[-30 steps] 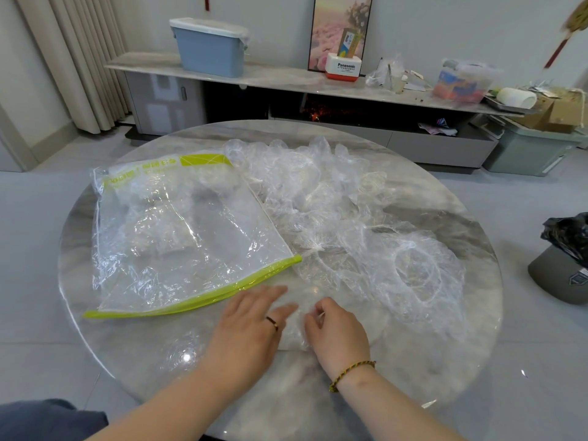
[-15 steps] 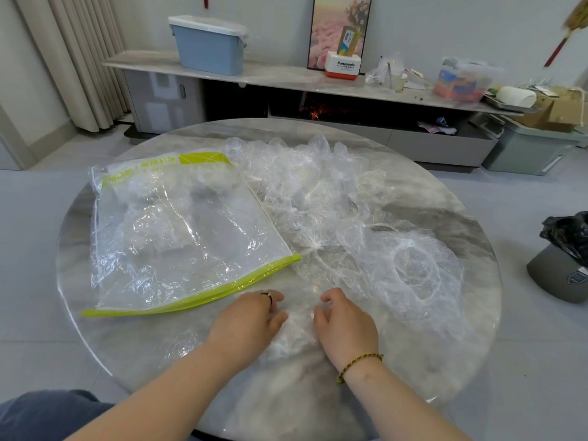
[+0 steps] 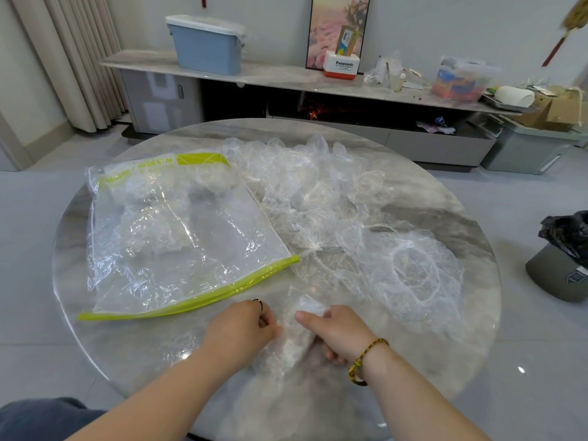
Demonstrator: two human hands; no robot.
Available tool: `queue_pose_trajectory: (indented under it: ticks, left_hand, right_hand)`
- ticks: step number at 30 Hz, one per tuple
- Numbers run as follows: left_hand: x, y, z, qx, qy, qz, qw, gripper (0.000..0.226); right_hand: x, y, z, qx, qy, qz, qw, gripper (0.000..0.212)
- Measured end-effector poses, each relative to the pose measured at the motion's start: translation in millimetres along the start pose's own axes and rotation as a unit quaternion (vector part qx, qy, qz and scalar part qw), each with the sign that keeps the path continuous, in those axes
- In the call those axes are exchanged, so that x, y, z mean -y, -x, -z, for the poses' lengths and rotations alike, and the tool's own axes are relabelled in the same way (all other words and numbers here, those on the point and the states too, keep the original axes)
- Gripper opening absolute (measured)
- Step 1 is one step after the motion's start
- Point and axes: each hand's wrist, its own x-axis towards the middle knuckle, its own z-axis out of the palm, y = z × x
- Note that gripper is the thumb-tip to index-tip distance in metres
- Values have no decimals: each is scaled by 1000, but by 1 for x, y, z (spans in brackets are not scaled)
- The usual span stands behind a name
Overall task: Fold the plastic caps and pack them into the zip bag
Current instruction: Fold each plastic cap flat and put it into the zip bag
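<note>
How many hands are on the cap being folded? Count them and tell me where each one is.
2. The left hand pinches the crumpled plastic cap at its left side; the right hand grips its right side. No other hand is in view.

On the round marble table point(image 3: 445, 218), the left hand point(image 3: 241, 329) and the right hand point(image 3: 340, 332) both grip one crumpled plastic cap point(image 3: 297, 338) near the front edge, fingers curled into it from either side. Just beyond the left hand lies the clear zip bag point(image 3: 178, 237) with its green zipper strip (folded caps show faintly through it). A loose pile of caps point(image 3: 350, 218) spreads to the bag's right, touching it.
</note>
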Motion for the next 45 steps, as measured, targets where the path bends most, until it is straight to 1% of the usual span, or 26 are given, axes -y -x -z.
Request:
queue_pose_trajectory:
  ticks: [3, 5, 6, 7, 8, 9, 10, 12, 14, 16, 18, 20, 23, 25, 27, 28, 30, 32, 35, 37, 39, 40, 41, 42, 43, 45]
  left_hand:
    - [-1, 4, 1, 3, 33, -1, 999, 26]
    - [0, 5, 8, -22, 58, -11, 998, 22]
    - [-1, 8, 15, -41, 47, -15, 998, 18]
    - [0, 10, 24, -72, 8, -23, 997, 10]
    - [3, 12, 33, -115, -56, -48, 991, 8]
    - [9, 12, 42, -172, -121, -85, 974, 19]
    - [16, 13, 50, -208, -148, -109, 961, 33]
    - [34, 15, 59, -257, -216, -112, 935, 52]
    - [51, 15, 63, -260, -261, -70, 927, 68]
    - [66, 16, 65, -254, -289, -45, 922, 82]
    - [74, 17, 66, -244, -320, -23, 915, 86]
    - [79, 16, 69, -215, -307, -12, 927, 81]
    - [83, 18, 78, -207, -290, -5, 934, 68]
    - [78, 21, 81, -188, -264, 40, 945, 60]
    - [79, 21, 78, -164, -304, 49, 937, 52]
    - [77, 21, 77, -150, -306, 63, 938, 50]
    - [80, 15, 74, -154, -299, 69, 939, 44]
    - [82, 12, 71, -139, -327, 58, 933, 38]
    - [80, 7, 71, -78, -416, 35, 905, 31]
    - [74, 8, 75, -36, -449, 40, 892, 30]
    - [70, 8, 82, -18, -474, 26, 880, 27]
    - [74, 8, 84, -28, -475, 8, 879, 23]
    - [77, 7, 85, -59, -468, -26, 881, 15]
    - [81, 6, 88, -95, -455, -60, 883, 17]
    - [85, 5, 89, -137, -438, -75, 885, 26]
    - [91, 6, 95, -231, -321, -103, 913, 29]
  right_hand:
    - [-4, -11, -14, -47, -82, 29, 995, 39]
    - [-1, -19, -16, -57, -146, 34, 987, 30]
    - [2, -24, -16, -59, -175, 36, 982, 21]
    - [5, -27, -16, -61, -199, 36, 977, 14]
    - [9, -30, -16, -64, -224, 37, 972, 11]
    - [12, -33, -16, -68, -255, 40, 964, 11]
    - [16, -34, -16, -69, -285, 43, 955, 15]
    - [22, -35, -19, -76, -311, 51, 946, 17]
    - [22, -37, -24, -86, -284, 55, 953, 14]
    - [23, -39, -30, -89, -251, 48, 963, 10]
    - [25, -39, -34, -89, -230, 48, 968, 8]
    - [27, -40, -35, -86, -215, 59, 971, 10]
    - [33, -40, -36, -78, -205, 79, 972, 10]
    - [35, -40, -38, -70, -214, 78, 971, 10]
    - [35, -40, -41, -55, -212, 73, 973, 10]
    - [35, -41, -42, -48, -205, 72, 975, 10]
    - [34, -41, -45, -40, -198, 77, 976, 11]
    - [34, -40, -46, -35, -197, 83, 976, 13]
    - [34, -40, -46, -42, -197, 91, 975, 15]
    - [35, -38, -46, -46, -188, 103, 976, 16]
    - [35, -36, -46, -56, -172, 116, 977, 18]
    - [35, -34, -46, -62, -169, 124, 976, 18]
    - [35, -33, -45, -69, -167, 132, 975, 18]
    - [35, -33, -45, -77, -161, 140, 974, 19]
    - [34, -32, -45, -84, -151, 147, 974, 21]
    - [34, -31, -46, -94, -126, 162, 974, 27]
